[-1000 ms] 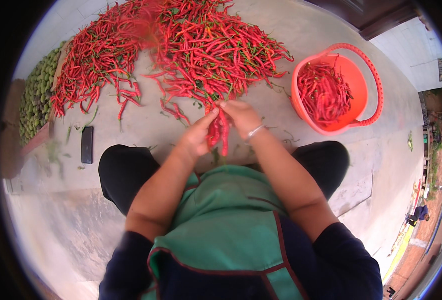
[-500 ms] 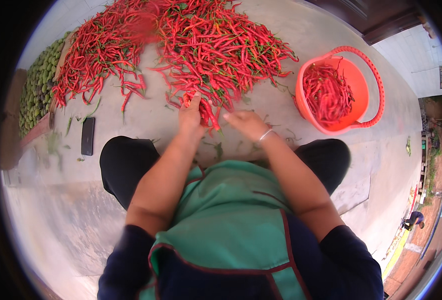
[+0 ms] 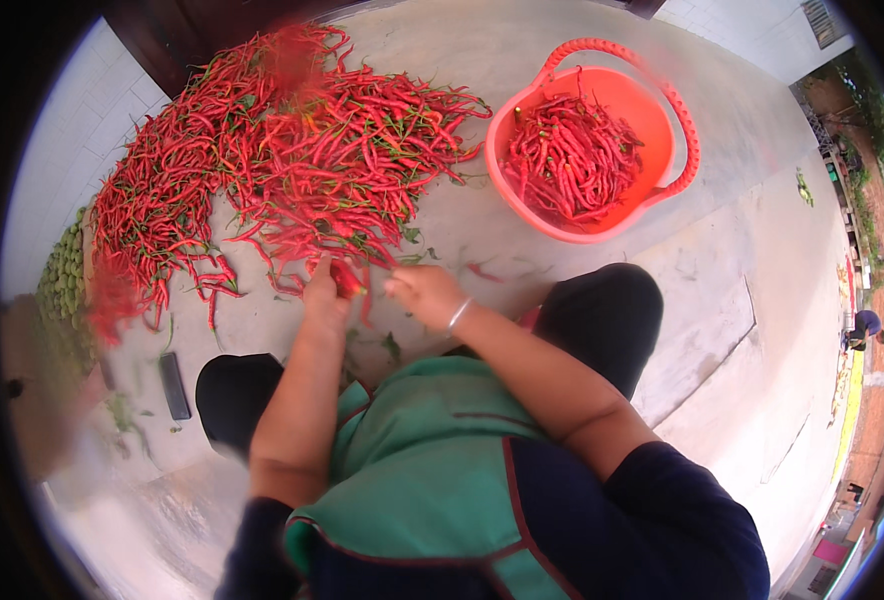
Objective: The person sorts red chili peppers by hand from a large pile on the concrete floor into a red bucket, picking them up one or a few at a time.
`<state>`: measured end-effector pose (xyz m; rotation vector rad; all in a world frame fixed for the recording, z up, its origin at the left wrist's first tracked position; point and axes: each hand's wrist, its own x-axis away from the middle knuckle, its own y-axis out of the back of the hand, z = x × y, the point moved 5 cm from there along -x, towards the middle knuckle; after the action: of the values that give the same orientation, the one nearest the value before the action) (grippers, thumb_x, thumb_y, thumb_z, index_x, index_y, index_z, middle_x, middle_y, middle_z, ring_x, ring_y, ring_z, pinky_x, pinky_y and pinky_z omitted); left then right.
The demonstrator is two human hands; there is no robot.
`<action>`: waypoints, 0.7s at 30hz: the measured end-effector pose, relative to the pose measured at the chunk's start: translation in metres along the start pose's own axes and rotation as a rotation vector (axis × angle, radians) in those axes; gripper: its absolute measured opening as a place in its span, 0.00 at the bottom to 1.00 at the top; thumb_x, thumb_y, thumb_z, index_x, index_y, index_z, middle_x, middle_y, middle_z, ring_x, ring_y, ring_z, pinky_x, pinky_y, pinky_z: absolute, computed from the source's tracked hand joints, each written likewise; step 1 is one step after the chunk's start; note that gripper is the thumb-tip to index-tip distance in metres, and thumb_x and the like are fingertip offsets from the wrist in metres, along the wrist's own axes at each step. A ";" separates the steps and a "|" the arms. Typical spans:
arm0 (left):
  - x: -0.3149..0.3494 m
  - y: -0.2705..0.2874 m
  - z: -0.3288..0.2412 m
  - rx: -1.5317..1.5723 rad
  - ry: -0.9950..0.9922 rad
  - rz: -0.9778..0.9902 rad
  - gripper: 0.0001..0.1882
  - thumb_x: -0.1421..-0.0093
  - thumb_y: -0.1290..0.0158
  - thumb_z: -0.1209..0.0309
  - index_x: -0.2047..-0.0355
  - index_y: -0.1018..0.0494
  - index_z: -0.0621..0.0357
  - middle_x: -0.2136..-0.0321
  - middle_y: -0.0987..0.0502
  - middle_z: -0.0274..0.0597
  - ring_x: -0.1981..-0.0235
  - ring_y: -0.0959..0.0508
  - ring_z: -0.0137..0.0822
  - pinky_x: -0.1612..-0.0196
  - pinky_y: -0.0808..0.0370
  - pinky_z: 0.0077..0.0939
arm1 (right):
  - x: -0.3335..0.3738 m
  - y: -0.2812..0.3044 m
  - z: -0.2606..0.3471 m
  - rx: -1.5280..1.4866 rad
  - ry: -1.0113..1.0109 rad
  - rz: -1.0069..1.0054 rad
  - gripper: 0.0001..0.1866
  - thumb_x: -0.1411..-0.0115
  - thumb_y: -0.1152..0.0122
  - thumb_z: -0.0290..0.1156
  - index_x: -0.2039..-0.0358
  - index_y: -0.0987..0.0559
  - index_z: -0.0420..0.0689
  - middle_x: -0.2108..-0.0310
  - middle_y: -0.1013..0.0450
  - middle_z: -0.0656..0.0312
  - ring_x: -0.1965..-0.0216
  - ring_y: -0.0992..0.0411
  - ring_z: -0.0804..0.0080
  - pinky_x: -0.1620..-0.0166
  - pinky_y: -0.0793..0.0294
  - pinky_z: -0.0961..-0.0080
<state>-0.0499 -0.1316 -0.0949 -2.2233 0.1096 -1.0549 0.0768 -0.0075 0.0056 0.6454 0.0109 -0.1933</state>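
Observation:
My left hand [image 3: 326, 300] is closed around a few red chili peppers [image 3: 348, 280], their ends poking out toward my right hand. Close to its right, my right hand [image 3: 428, 296], with a pale bracelet at the wrist, has its fingers curled together in a pinch. Whatever sits between those fingertips is too small and blurred to make out. Just beyond both hands spreads a big heap of red chili peppers [image 3: 362, 165] with green stems. An orange-red bucket [image 3: 664, 150] at the right is partly filled with chili peppers [image 3: 574, 165].
A black phone [image 3: 174, 386] lies on the concrete floor left of my knee. Green round produce [image 3: 65, 275] is piled at the far left. Leaves [image 3: 390, 346] and stem scraps litter the floor near my hands. Far off right, a person [image 3: 867, 328] bends over.
The view has swung right, so the heap and bucket appear farther left. My right hand remains beside my left, its fingers now more curled. The left hand still holds chili peppers.

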 end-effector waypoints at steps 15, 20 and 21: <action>0.021 -0.033 -0.031 -0.483 0.032 0.005 0.17 0.42 0.52 0.62 0.55 0.33 0.56 0.54 0.29 0.40 0.50 0.31 0.34 0.46 0.40 0.33 | -0.011 -0.027 -0.091 0.321 -0.322 0.192 0.14 0.49 0.44 0.39 0.64 0.24 0.46 0.59 0.31 0.53 0.58 0.30 0.58 0.58 0.29 0.64; 0.018 0.033 -0.023 -0.720 0.023 -0.103 0.15 0.45 0.49 0.64 0.59 0.31 0.55 0.60 0.27 0.39 0.55 0.28 0.34 0.51 0.35 0.32 | -0.068 -0.053 -0.111 0.432 -0.337 0.082 0.21 0.50 0.42 0.40 0.57 0.29 0.46 0.58 0.32 0.51 0.58 0.31 0.54 0.56 0.31 0.62; 0.020 0.042 -0.022 -0.851 -0.018 -0.104 0.15 0.46 0.48 0.64 0.59 0.31 0.55 0.61 0.26 0.40 0.56 0.28 0.35 0.52 0.33 0.32 | -0.077 -0.063 -0.094 0.490 -0.334 0.157 0.24 0.50 0.42 0.42 0.55 0.33 0.44 0.58 0.32 0.50 0.58 0.31 0.53 0.57 0.30 0.61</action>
<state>-0.0437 -0.1821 -0.0969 -3.0136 0.5232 -1.1808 -0.0058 0.0134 -0.1019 1.0901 -0.4179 -0.1505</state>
